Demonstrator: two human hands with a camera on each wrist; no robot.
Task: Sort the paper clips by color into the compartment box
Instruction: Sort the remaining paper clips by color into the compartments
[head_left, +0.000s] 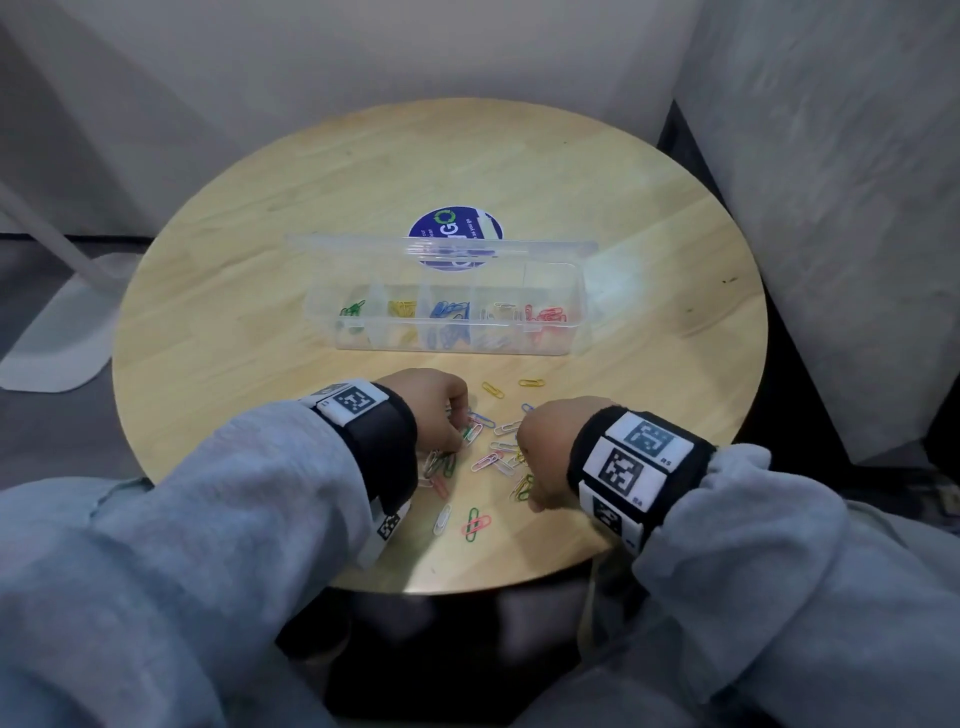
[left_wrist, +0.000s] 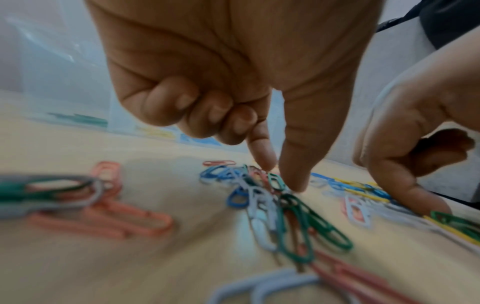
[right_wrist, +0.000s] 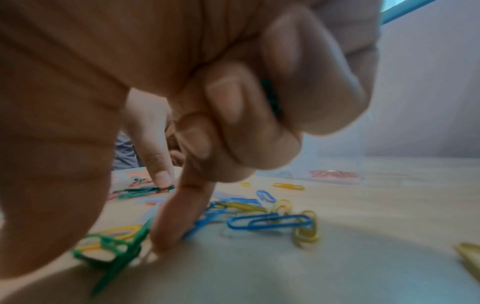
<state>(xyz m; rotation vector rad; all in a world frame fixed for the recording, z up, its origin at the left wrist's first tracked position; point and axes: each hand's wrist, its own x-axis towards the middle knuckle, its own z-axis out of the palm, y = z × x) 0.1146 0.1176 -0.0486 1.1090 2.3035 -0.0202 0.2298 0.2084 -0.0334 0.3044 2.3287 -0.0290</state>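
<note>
The clear compartment box (head_left: 576, 332) stands open mid-table, with green, yellow, blue, white and red clips each in their own cell. Loose paper clips (head_left: 498, 452) lie scattered in front of it. My left hand (head_left: 462, 423) is over the left of the pile. Its index finger and thumb (left_wrist: 281, 176) pinch a small green clip (left_wrist: 276, 182), and its other fingers are curled. My right hand (head_left: 527, 467) works the right of the pile. It holds a green clip (right_wrist: 270, 96) in its curled fingers, while its index fingertip (right_wrist: 166, 236) presses down beside another green clip (right_wrist: 111, 246).
The round wooden table (head_left: 260, 312) ends close to my body. The box's clear lid (head_left: 363, 244) stands up behind the cells, in front of a blue sticker (head_left: 457, 223). A grey wall and a padded panel (head_left: 857, 208) close in the back and right.
</note>
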